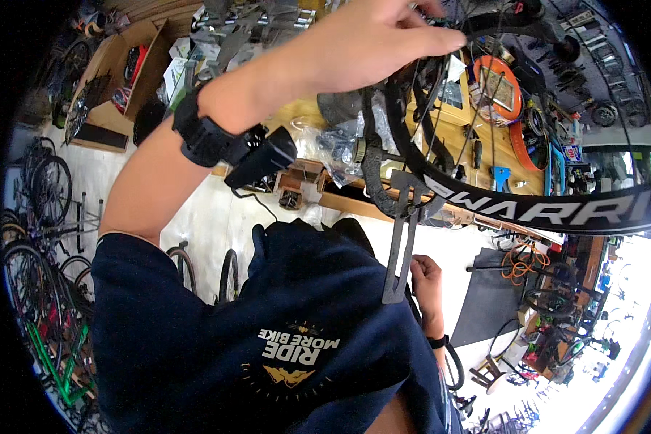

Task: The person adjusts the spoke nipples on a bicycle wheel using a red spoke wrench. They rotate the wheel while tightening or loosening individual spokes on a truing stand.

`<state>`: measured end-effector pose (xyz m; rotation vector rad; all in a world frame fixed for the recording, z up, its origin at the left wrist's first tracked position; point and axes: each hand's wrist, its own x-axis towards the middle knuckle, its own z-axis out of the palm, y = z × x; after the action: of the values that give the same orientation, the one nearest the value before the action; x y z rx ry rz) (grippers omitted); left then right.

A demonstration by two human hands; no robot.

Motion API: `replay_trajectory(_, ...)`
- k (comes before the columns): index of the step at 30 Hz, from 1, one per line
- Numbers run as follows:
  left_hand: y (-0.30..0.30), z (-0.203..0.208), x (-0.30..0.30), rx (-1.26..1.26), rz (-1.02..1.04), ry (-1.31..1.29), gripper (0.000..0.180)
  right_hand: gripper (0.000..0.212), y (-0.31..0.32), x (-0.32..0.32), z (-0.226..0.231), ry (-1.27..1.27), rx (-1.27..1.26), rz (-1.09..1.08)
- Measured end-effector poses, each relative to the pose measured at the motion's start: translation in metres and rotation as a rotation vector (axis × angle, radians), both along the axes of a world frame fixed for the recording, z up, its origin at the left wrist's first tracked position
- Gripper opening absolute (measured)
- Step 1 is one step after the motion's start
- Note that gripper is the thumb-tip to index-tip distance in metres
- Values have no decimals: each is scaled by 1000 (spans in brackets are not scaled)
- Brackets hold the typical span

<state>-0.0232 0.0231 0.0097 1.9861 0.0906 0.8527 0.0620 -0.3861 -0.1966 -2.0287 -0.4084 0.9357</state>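
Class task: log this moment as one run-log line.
left hand: at bicycle wheel, grip unclear | right hand: lower, near slotted metal bar | wooden workbench: tools on it

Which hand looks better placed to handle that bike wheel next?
Probably the left hand: it is raised at the wheel, overlapping part of it in this view. The right hand is lower in the picture, apart from the wheel.
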Motion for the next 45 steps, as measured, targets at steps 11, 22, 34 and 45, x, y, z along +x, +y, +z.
replay_trajectory(11,-13,-33,18,-344,-118,416,96,20,-10,12,12,104,40,-163)
replay_trajectory(22,3,-68,35,-357,-139,413,117,18,-15,35,22,229,141,-164)
replay_trajectory(34,12,-86,31,-692,-273,390,62,18,26,123,111,378,440,75)
replay_trajectory(45,-19,3,29,-710,-4,290,56,22,97,143,165,493,476,365)
